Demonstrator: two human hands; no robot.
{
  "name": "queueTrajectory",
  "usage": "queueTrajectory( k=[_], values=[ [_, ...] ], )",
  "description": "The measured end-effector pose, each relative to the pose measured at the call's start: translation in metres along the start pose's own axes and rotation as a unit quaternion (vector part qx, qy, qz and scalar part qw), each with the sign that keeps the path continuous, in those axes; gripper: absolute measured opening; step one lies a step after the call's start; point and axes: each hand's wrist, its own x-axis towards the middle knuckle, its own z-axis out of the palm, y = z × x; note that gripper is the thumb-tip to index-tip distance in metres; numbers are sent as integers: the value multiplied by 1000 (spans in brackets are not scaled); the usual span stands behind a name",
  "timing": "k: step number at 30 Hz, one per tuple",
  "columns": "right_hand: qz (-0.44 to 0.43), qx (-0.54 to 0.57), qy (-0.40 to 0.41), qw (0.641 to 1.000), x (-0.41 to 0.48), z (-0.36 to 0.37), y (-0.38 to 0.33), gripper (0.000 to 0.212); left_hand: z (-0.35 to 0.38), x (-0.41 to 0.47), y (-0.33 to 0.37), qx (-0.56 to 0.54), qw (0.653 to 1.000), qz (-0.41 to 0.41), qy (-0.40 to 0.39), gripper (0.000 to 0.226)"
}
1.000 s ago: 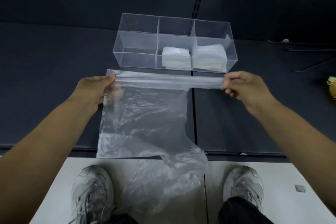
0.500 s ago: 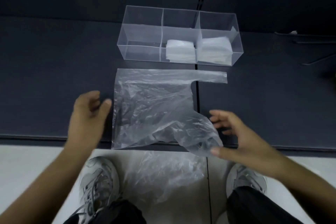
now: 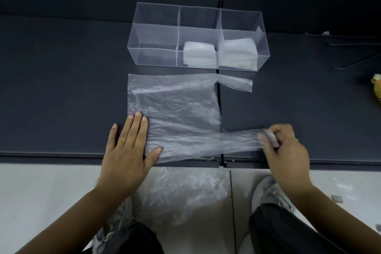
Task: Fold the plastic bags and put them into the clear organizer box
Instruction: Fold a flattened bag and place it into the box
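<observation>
One plastic bag (image 3: 175, 109) lies flat on the table (image 3: 61, 88), just before the clear organizer box (image 3: 156, 55). Our left hand (image 3: 127, 150), flat, pins its near corner; our right hand (image 3: 286, 150) pinches the near handle (image 3: 237, 140) taut. We judge smoothing underway; next, folding lengthwise.

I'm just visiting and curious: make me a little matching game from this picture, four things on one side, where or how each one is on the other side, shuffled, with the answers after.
Things
1. left hand
2. right hand
3. folded whitish plastic bags
4. crumpled clear plastic bag

Place or state
A. sit in compartments of the clear organizer box
B. lies on the pale floor
C. presses flat on the spread clear plastic bag on the dark table
D. pinches that spread bag's near handle strip

Pairs: 1-C, 2-D, 3-A, 4-B
</observation>
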Motion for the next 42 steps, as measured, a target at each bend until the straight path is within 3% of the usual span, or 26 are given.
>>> queueTrajectory(
  k=[2, 4, 6, 7, 8, 9, 11, 13, 16, 18, 25, 28, 30, 33, 36, 39, 42],
  values=[
    [10, -19, -37, 999, 0, -8, 1, 47, -4, -2, 2, -3, 1000, 8, -7, 82],
    [4, -75, -116, 990, -1, -21, 1, 81, -6, -6, 6, -33, 999, 24, -9, 86],
    [-15, -196, -232, 953, 0, -37, -1, 112, -10, -7, 6, -102, 994, 28, 3, 86],
    [-36, -253, -269, 929, 3, -45, -5, 116, -14, -3, 5, -134, 990, 23, 20, 83],
    [-58, -281, -283, 915, 7, -52, -12, 111, -19, 3, 3, -157, 987, 15, 42, 80],
    [-86, -263, -265, 924, 12, -54, -22, 101, -23, 10, 0, -171, 983, 3, 66, 77],
    [-156, -154, -173, 960, 23, -38, -54, 74, -30, 32, -5, -175, 980, -18, 97, 75],
    [-225, -95, -143, 959, 34, -2, -99, 60, -31, 57, -9, -142, 986, -18, 84, 72],
    [-295, -122, -186, 929, 44, 63, -141, 59, -24, 78, -8, -80, 996, 11, 30, 78],
    [-317, -170, -174, 917, 55, 92, -145, 63, -14, 79, -4, -40, 998, 49, 11, 81],
    [-190, -252, -120, 941, 93, 79, -61, 80, -4, 77, -4, -24, 998, 64, 15, 81],
    [-86, -269, -71, 957, 105, 48, -21, 78, -10, 75, -4, -34, 998, 51, -1, 83],
    [-53, -265, -36, 962, 105, 33, -12, 71, -17, 62, -7, -82, 993, 75, 33, 82],
    [-151, -140, -20, 978, 74, 26, -28, 66, -14, 20, -15, -98, 974, 189, 71, 82],
    [-297, -14, -175, 939, 9, 38, -59, 69, 4, -21, -16, -52, 965, 249, 63, 74],
    [-400, -54, -241, 883, -33, 61, -75, 71, 13, -36, -12, -94, 958, 236, 135, 43],
    [-412, -109, -170, 888, -39, 73, -83, 48, 4, -36, -4, -156, 940, 237, 189, 31]
  ],
)
